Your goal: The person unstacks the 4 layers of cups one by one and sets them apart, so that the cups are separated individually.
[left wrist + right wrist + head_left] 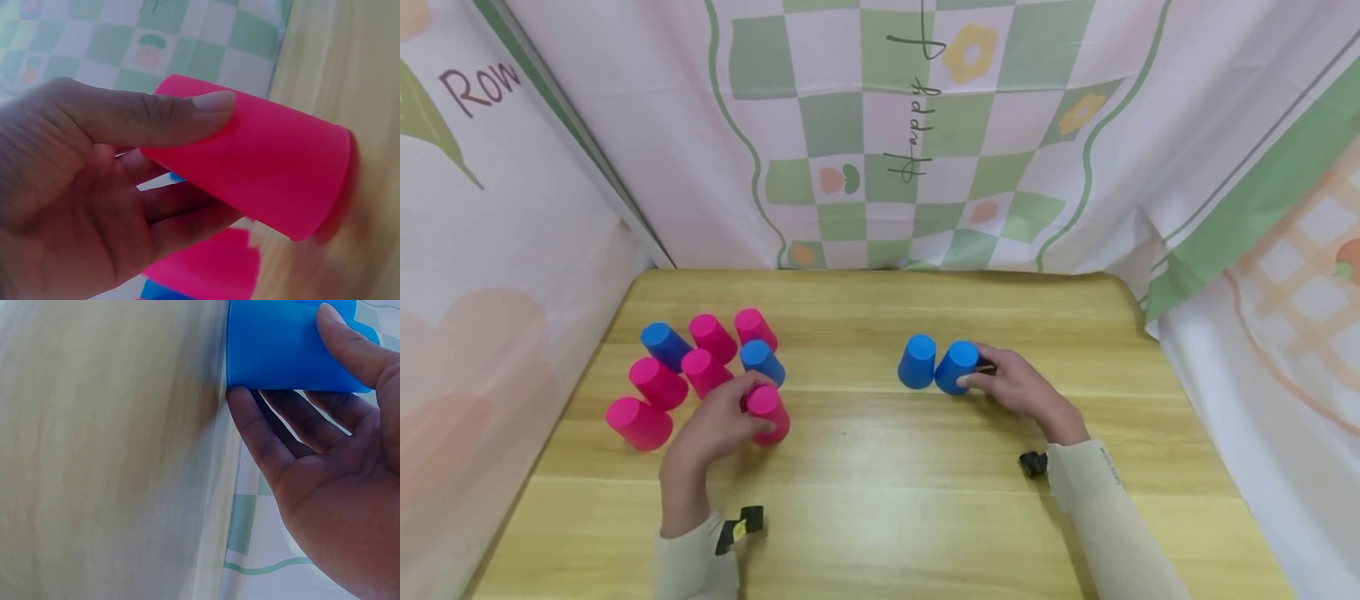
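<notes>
My left hand (721, 421) grips an upside-down pink cup (769, 417) at the front right of a group of cups. In the left wrist view, the thumb lies across this pink cup (269, 156) and the other fingers are on its far side. On the right half of the table, my right hand (1018, 383) holds an upside-down blue cup (957, 368) between thumb and fingers. A second blue cup (917, 363) stands close against its left side. The right wrist view shows the held blue cup (281, 350) with its rim at the tabletop.
Behind and left of my left hand stand several upturned pink cups (640, 423) and two blue ones, a nearer blue cup (763, 362) and a farther blue cup (662, 343). The wooden table (880, 517) meets a printed curtain (910, 125) at the back.
</notes>
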`<state>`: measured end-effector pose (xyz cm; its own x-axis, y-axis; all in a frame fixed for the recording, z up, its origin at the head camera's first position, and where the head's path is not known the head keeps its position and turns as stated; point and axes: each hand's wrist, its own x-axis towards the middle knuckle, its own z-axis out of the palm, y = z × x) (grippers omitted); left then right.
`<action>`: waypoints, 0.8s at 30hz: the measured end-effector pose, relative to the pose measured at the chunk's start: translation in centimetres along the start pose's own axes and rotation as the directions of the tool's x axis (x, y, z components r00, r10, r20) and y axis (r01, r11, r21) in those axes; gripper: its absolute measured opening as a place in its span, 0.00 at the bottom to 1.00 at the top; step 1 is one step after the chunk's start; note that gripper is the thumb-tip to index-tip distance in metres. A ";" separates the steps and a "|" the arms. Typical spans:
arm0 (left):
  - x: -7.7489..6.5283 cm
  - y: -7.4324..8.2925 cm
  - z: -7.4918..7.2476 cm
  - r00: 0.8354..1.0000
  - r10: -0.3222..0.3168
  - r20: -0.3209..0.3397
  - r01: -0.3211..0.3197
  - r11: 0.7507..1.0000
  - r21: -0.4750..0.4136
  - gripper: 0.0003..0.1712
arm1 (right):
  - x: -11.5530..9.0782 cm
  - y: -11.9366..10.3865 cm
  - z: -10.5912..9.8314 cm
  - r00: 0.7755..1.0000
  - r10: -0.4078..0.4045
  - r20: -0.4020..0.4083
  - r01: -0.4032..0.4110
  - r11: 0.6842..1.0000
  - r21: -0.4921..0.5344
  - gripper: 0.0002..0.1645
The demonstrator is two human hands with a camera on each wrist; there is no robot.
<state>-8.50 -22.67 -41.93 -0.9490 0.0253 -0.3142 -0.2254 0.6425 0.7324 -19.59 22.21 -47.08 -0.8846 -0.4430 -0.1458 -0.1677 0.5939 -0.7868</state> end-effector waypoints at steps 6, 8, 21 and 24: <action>-1.4 -1.2 -2.2 1.000 -0.025 -0.019 0.025 0.999 0.022 0.35 | 0.0 0.0 0.1 1.000 0.001 -0.002 -0.001 1.000 -0.003 0.26; -1.9 -1.9 -2.9 0.999 -0.027 -0.039 0.028 0.999 0.035 0.35 | 0.0 -0.1 0.1 1.000 0.002 -0.002 -0.002 1.000 -0.005 0.25; -3.3 -4.4 -4.9 0.990 -0.071 -0.123 0.076 0.997 0.034 0.31 | 0.0 -0.1 0.1 1.000 -0.004 -0.001 0.004 1.000 0.001 0.27; -3.4 -4.6 -5.0 0.986 -0.097 -0.132 0.102 0.994 0.033 0.33 | 0.0 -0.1 0.1 1.000 -0.004 -0.001 0.004 1.000 -0.003 0.27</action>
<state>-5.40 -29.55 -41.18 -0.9435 -0.1385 -0.3010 -0.3136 0.6667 0.6762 -19.51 22.11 -47.10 -0.8846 -0.4442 -0.1421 -0.1722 0.5941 -0.7857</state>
